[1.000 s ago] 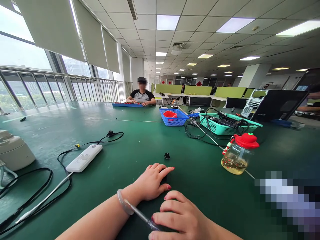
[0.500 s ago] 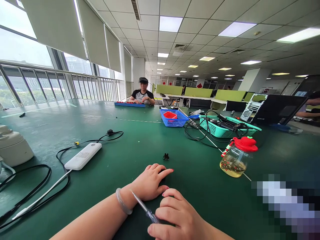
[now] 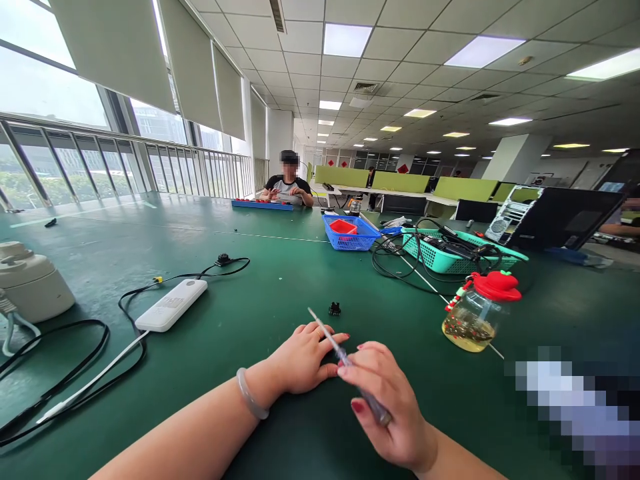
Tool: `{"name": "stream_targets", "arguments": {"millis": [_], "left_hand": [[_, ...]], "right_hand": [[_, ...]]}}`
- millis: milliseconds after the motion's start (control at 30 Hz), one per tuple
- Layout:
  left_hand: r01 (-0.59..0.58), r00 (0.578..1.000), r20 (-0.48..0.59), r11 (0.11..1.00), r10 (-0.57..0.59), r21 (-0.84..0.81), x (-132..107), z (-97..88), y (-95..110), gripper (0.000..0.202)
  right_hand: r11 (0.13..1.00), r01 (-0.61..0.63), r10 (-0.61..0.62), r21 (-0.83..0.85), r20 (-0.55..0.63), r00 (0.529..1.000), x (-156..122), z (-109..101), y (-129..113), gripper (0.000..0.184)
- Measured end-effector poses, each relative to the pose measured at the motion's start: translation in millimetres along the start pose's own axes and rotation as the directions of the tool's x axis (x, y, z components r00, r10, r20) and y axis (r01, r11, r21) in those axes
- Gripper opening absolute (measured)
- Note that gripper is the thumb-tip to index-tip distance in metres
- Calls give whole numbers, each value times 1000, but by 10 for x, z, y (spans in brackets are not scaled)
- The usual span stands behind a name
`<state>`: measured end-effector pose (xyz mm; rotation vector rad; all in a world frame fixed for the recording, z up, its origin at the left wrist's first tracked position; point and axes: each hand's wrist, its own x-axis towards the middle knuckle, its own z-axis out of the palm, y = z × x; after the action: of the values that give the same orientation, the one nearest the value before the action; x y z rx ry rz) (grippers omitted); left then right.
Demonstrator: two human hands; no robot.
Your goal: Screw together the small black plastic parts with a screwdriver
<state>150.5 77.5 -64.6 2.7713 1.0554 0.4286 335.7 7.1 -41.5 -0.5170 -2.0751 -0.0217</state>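
Note:
Resting low over the green table, my left hand [image 3: 307, 360] has its index finger and thumb apart; whatever lies beneath its palm is hidden. A pale bangle [image 3: 250, 395] circles that wrist. My right hand [image 3: 387, 407] grips a screwdriver [image 3: 345, 360] by its translucent handle. The screwdriver's metal shaft points up and to the left, crossing in front of the left fingers in the view. Just beyond the left fingertips sits a small black part [image 3: 335, 309] on the table.
A white power bank [image 3: 173, 305] with cables lies to the left. At right stands a red-lidded jar [image 3: 470, 323]. Farther back are a blue basket [image 3: 350, 240], a teal basket [image 3: 435, 260] with cables, and a seated person [image 3: 289, 183] by a blue tray [image 3: 263, 206].
My right hand has turned and moved slightly up and right, swinging the screwdriver's tip from near the left wrist to above the left fingers. The left hand stays nearly in place.

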Motion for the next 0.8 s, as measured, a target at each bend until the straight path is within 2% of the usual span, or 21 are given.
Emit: {"name": "stream_targets", "arguments": {"millis": [33,67,100,167,200,233,267,300,467,800], "left_hand": [[-1,1000,9,1000,1,-1,-3,-17,7,57],[0,1000,19,1000,0,2,-6,-33,15,58],[4,1000,27,1000,-5,6,-7,-46,22,58],[10,999,33,1000,-11,12,-9,-62,33,57],[10,999,34,1000,-10,11,-9,-65,36,56],[10,999,33,1000,-11,8,-9,-67,38,56],[10,999,33,1000,-10,4,-9,-67,38,55],[11,999,34,1000,-12,1,-9,-67,37,55],[19,999,37,1000,-19,9,-8,-66,31,54],[33,999,14,999,-33,2,-29,-48,32,55]], "right_hand": [[993,-120,120,23,-28,992,-32,12,89,28],[960,-269,274,73,-57,960,-66,28,191,26],[891,-430,447,147,-115,887,-100,46,305,24],[702,-634,707,325,-211,674,-167,74,545,25],[618,-670,782,410,-239,575,-198,81,661,28],[553,-681,830,480,-247,500,-226,82,767,30],[507,-681,858,528,-240,453,-250,78,860,34],[472,-685,876,555,-211,433,-270,72,937,38],[363,-752,897,550,11,441,-307,69,1099,58],[433,-800,817,415,194,542,-290,76,1053,62]]}}
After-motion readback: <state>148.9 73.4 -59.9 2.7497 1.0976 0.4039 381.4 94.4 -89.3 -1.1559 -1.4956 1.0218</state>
